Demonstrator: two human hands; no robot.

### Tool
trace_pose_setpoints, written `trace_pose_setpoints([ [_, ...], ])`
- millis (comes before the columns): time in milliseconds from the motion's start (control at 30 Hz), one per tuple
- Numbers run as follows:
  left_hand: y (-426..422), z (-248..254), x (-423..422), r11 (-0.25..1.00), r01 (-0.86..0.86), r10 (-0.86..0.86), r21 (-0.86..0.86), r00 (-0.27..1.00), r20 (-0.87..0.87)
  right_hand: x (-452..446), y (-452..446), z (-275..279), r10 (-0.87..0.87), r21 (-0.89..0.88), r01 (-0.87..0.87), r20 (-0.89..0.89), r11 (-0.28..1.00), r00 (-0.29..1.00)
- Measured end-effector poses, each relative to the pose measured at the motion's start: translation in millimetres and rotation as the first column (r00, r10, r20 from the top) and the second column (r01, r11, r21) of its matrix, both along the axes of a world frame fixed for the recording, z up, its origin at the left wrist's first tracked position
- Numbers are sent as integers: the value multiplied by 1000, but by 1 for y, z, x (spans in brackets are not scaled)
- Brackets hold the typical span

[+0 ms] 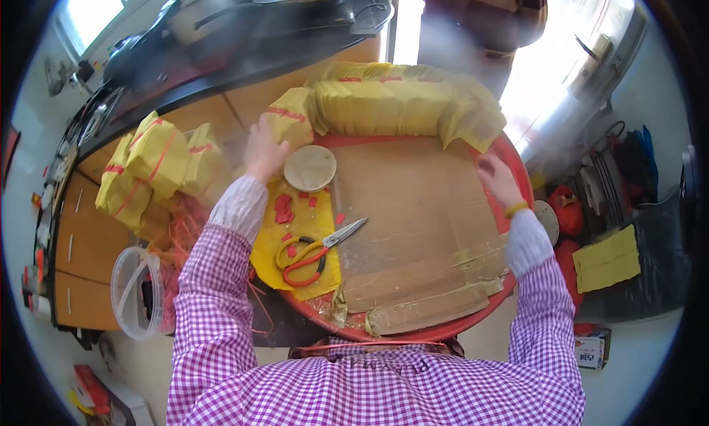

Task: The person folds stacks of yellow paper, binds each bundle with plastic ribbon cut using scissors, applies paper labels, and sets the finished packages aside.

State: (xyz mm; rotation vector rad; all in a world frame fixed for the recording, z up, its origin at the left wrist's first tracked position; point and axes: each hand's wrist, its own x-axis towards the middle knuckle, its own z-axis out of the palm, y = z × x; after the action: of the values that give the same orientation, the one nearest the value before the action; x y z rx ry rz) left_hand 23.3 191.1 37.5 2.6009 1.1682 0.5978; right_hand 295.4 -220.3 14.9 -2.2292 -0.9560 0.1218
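Note:
My left hand [266,147] is at the upper left of the red round table [521,167], against a yellow paper bundle [295,104] with a red band; its fingers are partly hidden. My right hand [500,179] is near the table's right rim, fingers bent, just below the right end of a long row of yellow paper [384,108]. What it may hold is too small to tell. Between the hands lies a brown cardboard sheet [413,219]. A round lid-like disc [310,168] and scissors [314,254] with yellow and orange handles rest on the left side.
Banded yellow bundles [159,156] are piled at the left, above a clear plastic bucket [137,293]. Behind is a black counter [251,49] with pans. A person [480,27] stands beyond the table. A yellow sheet [607,258] lies at the right.

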Motion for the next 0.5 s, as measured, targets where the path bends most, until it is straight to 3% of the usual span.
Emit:
trace_pose_setpoints([
  [33, -12, 11, -4, 1000, 20, -20, 10, 999, -31, 26, 6, -5, -72, 37, 70, 55, 997, 996],
  [67, -17, 2, -7, 999, 30, -30, 12, 999, -26, 53, 12, -10, -80, 75, 64, 234, 995, 969],
  [100, -23, -13, -13, 949, 137, -158, 284, 986, 53, 79, 17, -15, -114, 69, 97, 313, 993, 943],
  [133, -32, -26, -20, 817, 198, -296, 541, 950, 99, 102, 25, -13, -142, 65, 127, 394, 990, 908],
  [167, -62, -18, -29, 854, 305, -380, 420, 919, 106, 123, 36, -7, -128, 47, 119, 376, 992, 918],
  [200, -80, -28, -37, 813, 428, -502, 396, 859, 102, 140, 45, -2, -115, 28, 113, 353, 993, 929],
  [300, -147, -38, -69, 715, 693, -675, 92, 719, -165, 192, 72, -13, -17, -68, 45, 364, 997, 931],
  [367, -161, -47, -81, 670, 735, -729, -103, 625, -278, 193, 88, -6, 86, -198, 10, 470, 980, 879],
  [500, -158, -57, -89, 703, 688, -697, -183, 614, -370, 208, 103, -19, 131, -178, -38, 551, 983, 824],
])
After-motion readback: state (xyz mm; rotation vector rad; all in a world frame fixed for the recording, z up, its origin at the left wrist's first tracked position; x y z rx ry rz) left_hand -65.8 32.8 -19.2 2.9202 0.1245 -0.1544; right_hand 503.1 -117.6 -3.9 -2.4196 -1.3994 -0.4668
